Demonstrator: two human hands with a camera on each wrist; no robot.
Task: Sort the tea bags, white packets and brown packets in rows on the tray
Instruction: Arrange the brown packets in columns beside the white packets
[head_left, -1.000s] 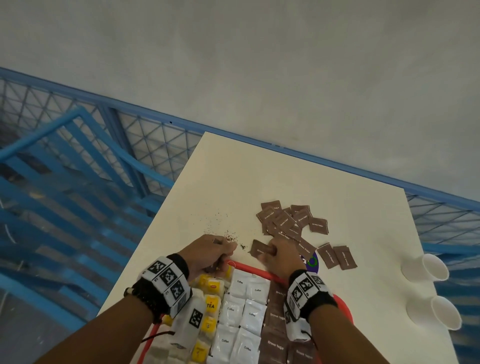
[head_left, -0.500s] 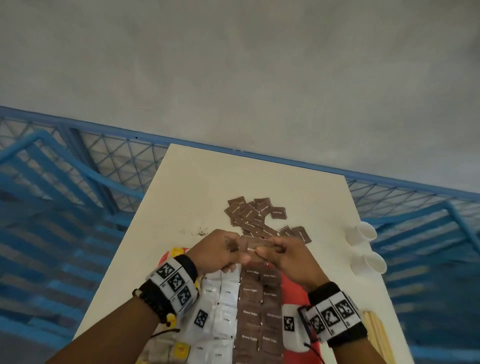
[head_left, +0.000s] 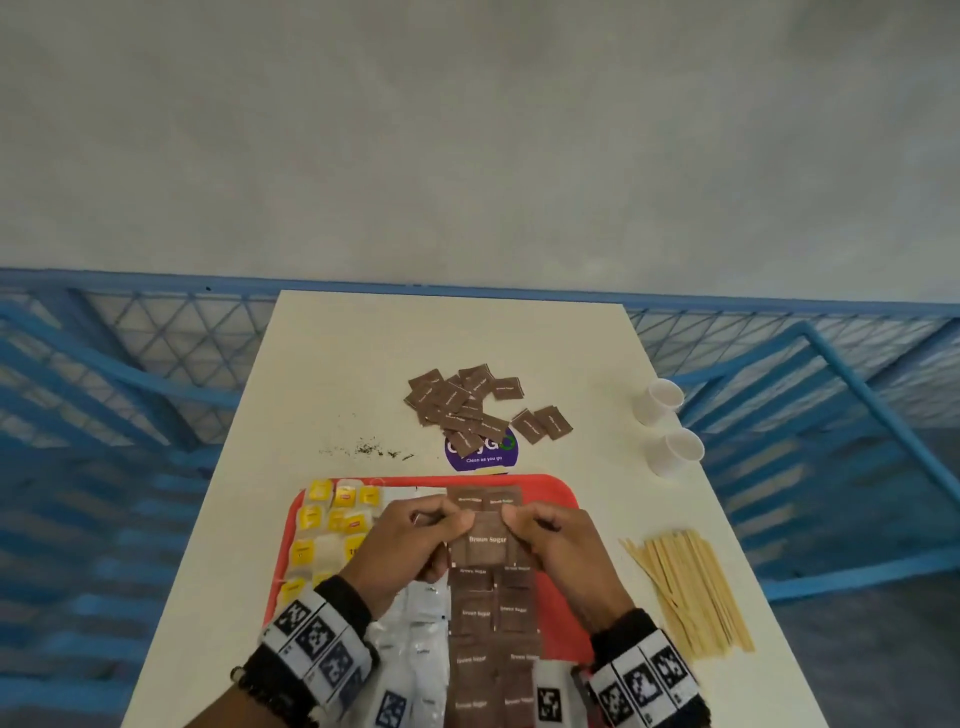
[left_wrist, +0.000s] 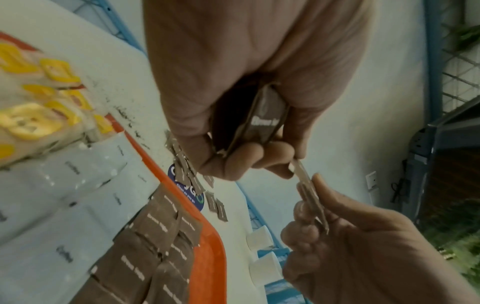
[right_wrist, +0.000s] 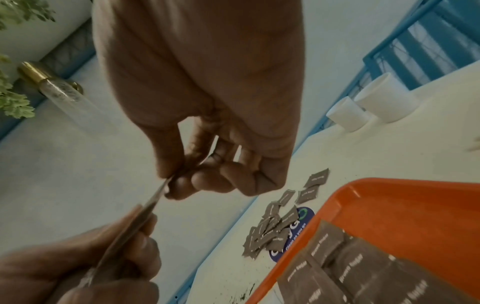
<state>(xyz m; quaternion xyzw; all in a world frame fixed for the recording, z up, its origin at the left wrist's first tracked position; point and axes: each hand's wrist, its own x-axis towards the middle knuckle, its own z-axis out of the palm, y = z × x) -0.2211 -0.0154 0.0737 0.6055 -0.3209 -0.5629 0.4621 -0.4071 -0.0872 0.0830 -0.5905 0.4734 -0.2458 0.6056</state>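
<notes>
Since the earlier frame our two hands have drawn back from the loose pile and now hover over the red plastic tray (head_left: 563, 493), holding a brown paper sugar packet (head_left: 485, 540) between them. From the head view, our left hand (head_left: 410, 545) pinches the packet's left edge and our right hand (head_left: 556, 540) pinches its right edge, above the brown rows on the tray. On the tray, yellow-tagged tea bags (head_left: 332, 514) lie at the left, white paper packets (head_left: 415, 618) in the middle, and rows of brown sugar packets (head_left: 493, 613) to their right. Beyond the tray, on the white surface (head_left: 363, 353), lies a loose pile of brown packets (head_left: 462, 405) partly covering a round purple sticker (head_left: 483, 454), with scattered dark specks (head_left: 369, 447) to the left, two white paper cups (head_left: 667, 426) to the right and a bundle of wooden stirrer sticks (head_left: 685, 587) beside the tray. From the left wrist view, our left hand (left_wrist: 259, 102) has its fingers (left_wrist: 246, 156) curled, pressing several brown packets against the palm, while its fingertip and our right hand (left_wrist: 350, 246) both pinch one packet seen edge-on. From the right wrist view, our right hand (right_wrist: 207, 123) pinches that thin packet between thumb and fingers (right_wrist: 205, 181), and our left hand (right_wrist: 91, 263) grips its other end, above the tray's orange-red rim (right_wrist: 337, 197).
</notes>
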